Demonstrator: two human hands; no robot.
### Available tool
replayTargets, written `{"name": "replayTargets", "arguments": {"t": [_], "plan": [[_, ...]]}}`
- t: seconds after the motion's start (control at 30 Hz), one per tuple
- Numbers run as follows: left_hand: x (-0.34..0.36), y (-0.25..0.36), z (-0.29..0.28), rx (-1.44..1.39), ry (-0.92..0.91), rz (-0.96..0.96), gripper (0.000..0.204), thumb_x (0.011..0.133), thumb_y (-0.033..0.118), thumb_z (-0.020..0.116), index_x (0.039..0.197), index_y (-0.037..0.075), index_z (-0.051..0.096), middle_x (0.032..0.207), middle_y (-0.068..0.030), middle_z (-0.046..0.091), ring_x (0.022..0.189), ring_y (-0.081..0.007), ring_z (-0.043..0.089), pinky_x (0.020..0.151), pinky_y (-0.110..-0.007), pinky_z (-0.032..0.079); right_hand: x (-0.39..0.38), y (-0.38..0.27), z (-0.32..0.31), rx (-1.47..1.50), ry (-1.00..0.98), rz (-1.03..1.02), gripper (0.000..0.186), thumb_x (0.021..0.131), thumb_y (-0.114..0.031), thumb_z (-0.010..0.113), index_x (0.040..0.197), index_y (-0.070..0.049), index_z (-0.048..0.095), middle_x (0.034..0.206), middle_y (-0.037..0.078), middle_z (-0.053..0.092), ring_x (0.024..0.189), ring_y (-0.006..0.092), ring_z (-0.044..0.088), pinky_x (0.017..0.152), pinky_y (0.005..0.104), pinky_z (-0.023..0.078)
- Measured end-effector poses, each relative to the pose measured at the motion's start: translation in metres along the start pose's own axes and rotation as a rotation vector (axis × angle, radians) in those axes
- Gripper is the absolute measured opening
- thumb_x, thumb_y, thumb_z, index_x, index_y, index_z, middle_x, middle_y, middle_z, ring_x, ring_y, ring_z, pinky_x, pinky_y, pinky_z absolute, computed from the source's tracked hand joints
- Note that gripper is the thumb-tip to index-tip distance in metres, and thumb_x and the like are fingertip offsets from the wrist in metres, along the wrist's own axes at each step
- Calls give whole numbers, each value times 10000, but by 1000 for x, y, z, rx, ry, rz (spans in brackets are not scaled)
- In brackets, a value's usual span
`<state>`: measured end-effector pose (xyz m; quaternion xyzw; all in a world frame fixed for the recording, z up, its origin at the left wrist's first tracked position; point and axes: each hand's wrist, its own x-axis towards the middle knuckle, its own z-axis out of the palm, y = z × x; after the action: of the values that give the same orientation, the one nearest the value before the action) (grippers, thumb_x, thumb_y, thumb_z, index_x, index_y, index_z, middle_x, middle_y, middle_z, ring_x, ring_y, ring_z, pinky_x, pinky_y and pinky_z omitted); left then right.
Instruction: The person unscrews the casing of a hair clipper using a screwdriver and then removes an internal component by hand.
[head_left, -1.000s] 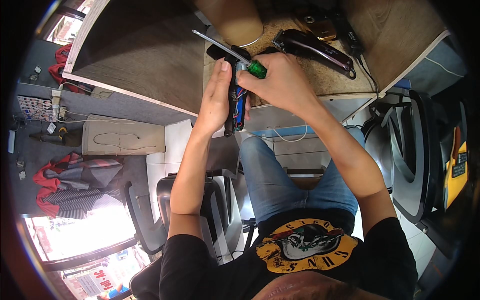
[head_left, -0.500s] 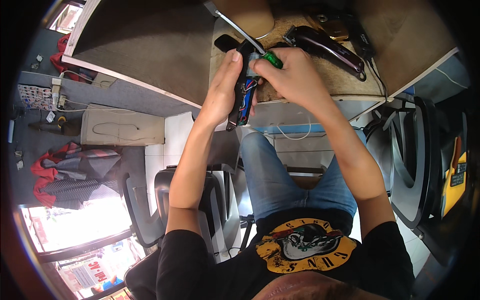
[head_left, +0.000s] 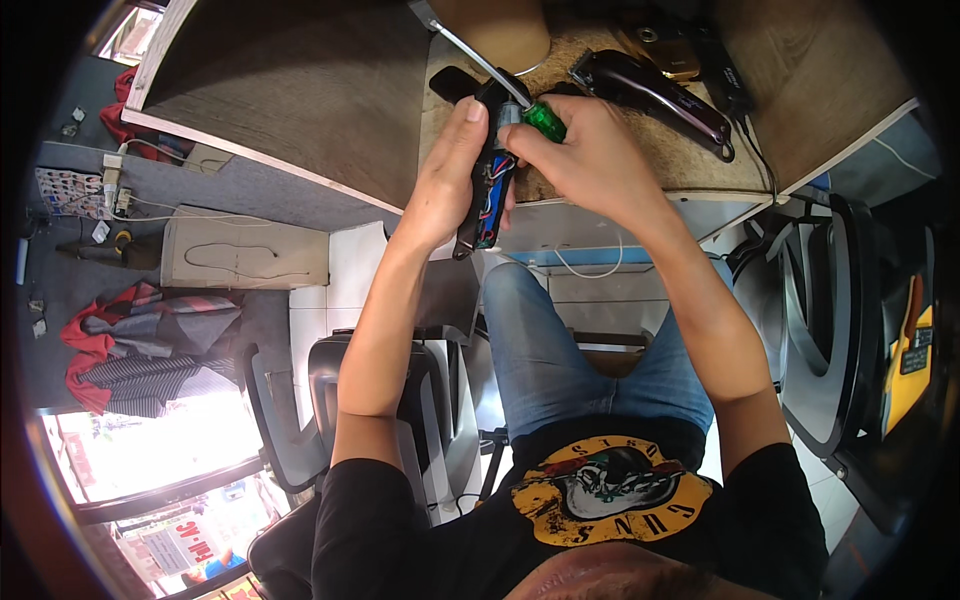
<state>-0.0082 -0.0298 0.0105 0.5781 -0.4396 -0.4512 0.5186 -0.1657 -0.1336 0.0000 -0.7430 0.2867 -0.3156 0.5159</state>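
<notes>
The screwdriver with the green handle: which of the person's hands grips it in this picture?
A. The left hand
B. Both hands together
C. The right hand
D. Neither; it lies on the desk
C: the right hand closes around the green handle of the screwdriver, while the left hand holds the opened black device with coloured wires showing.

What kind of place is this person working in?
Probably a small repair bench: the left hand holds an opened clipper with wires exposed, the right hand a green-handled screwdriver, another clipper nearby.
</notes>
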Motion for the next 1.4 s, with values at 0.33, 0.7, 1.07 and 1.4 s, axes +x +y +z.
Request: {"name": "replayTargets", "arguments": {"t": [0.33,0.7,1.07,1.4], "plan": [[2,-4,2,-30,27,8,476,1137,558,411,1230,100,503,686,-96,616,486,-176,608,461,-307,526,1,4,-1,-34,4,-39,366,891,-332,748,826,27,716,629,45,639,581,118,602,546,329,457],[3,3,-4,-103,61,-74,488,1145,558,366,1215,98,514,687,-109,625,463,-184,588,449,-306,509,-3,-11,-5,-20,2,17,418,843,-376,713,759,34,729,556,127,642,543,229,671,591,378,533],[6,-14,-14,-307,84,-87,623,1128,606,362,1242,32,573,772,-162,688,610,-256,705,552,-403,634,-6,-7,-5,102,30,5,363,867,-356,773,834,5,752,593,75,664,547,153,636,559,345,494],[5,-11,-18,-457,-65,-33,684,1119,631,324,1208,18,615,847,-185,708,761,-282,742,645,-449,672,-9,-15,-9,190,-3,17,329,905,-317,797,956,6,767,665,25,696,560,81,594,530,289,452]]}}
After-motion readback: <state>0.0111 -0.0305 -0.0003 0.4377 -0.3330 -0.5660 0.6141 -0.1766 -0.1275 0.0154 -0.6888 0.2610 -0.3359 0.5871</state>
